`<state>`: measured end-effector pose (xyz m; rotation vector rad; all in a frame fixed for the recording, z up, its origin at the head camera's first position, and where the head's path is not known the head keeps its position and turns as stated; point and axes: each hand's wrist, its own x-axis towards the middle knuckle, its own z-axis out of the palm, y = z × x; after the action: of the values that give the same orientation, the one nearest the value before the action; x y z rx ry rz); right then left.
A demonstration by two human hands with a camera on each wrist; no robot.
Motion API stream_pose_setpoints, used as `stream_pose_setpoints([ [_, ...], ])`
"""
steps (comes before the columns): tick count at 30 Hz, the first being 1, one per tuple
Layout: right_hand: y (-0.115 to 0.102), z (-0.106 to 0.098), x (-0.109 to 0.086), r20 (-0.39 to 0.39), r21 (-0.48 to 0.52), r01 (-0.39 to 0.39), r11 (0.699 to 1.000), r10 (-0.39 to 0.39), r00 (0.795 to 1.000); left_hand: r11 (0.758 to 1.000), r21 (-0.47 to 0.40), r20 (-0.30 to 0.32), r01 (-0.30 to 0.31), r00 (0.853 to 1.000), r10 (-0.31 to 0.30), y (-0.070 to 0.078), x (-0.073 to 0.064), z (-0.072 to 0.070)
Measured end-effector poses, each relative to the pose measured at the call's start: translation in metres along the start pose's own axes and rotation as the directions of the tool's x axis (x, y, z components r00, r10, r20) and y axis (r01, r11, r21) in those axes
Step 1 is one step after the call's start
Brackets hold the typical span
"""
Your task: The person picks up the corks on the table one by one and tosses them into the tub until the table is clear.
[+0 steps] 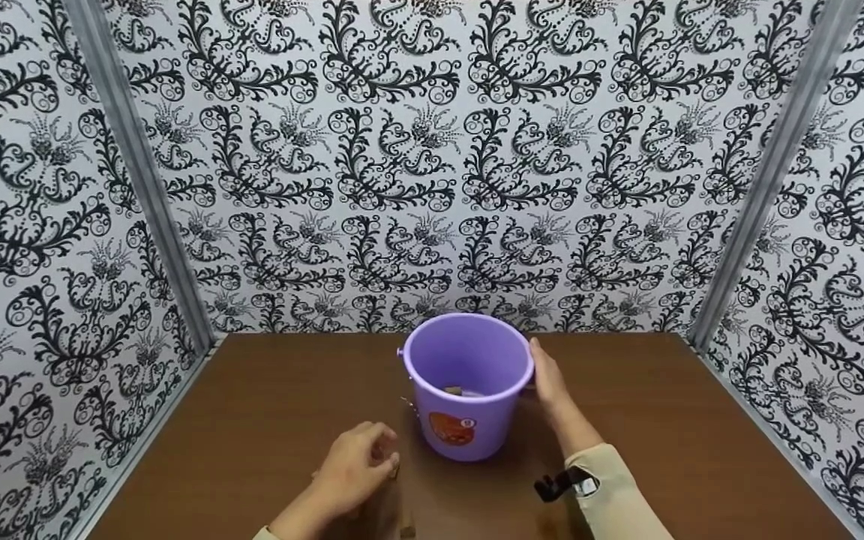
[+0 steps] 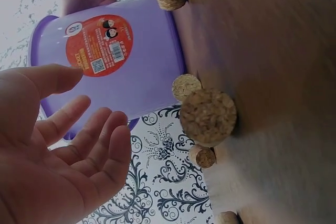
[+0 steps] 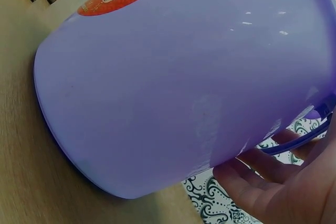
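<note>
Purple bucket (image 1: 475,412) stands left of the right grip (image 1: 550,380), touching it.

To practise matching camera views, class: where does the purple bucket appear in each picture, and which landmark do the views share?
Head: purple bucket just right of centre, in the lower half.
Left wrist: upper left, turned sideways in the frame.
Right wrist: fills most of the picture, cut off at the top.
Shared landmark: the orange-red label on its wall.
</note>
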<state>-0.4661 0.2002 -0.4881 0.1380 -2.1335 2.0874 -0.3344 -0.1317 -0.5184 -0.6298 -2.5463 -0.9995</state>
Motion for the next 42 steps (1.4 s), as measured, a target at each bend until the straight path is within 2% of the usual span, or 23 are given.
stream_pose_setpoints([
  [5,0.000,-0.002,0.000,-0.017,-0.054,0.018,0.998,-0.019,1.000,0.999,0.042,0.015,0.004,1.000,-0.005,0.000,-0.004,0.005],
  [12,0.000,-0.003,0.000,-0.011,0.011,-0.001,1.000,0.001,1.000,0.999,0.042,0.117,-0.014,0.993,0.009,-0.003,-0.005,0.007],
  [14,0.000,-0.001,-0.001,-0.012,0.006,-0.003,1.000,0.003,1.000,0.999,0.037,0.135,-0.002,0.991,-0.003,-0.003,-0.007,0.007],
  [19,0.002,-0.002,0.000,-0.033,-0.061,0.001,0.998,-0.003,0.999,0.999,0.051,0.177,0.012,0.984,-0.021,-0.004,-0.007,0.007],
  [24,0.002,-0.003,0.001,-0.023,-0.068,0.008,0.998,-0.010,1.000,0.997,0.071,0.189,0.016,0.982,-0.029,-0.005,-0.005,0.009],
  [30,0.006,-0.003,0.000,0.003,-0.018,-0.021,1.000,0.021,1.000,0.995,0.093,0.214,0.033,0.975,-0.052,-0.005,-0.007,0.012],
  [38,-0.001,-0.005,0.000,-0.010,-0.076,-0.050,0.996,0.050,0.999,0.991,0.129,0.242,0.032,0.968,-0.062,-0.003,-0.005,0.012],
  [42,0.000,-0.005,0.001,-0.023,-0.059,-0.051,0.997,0.049,0.999,0.989,0.144,0.258,0.023,0.964,-0.060,-0.003,-0.004,0.014],
])
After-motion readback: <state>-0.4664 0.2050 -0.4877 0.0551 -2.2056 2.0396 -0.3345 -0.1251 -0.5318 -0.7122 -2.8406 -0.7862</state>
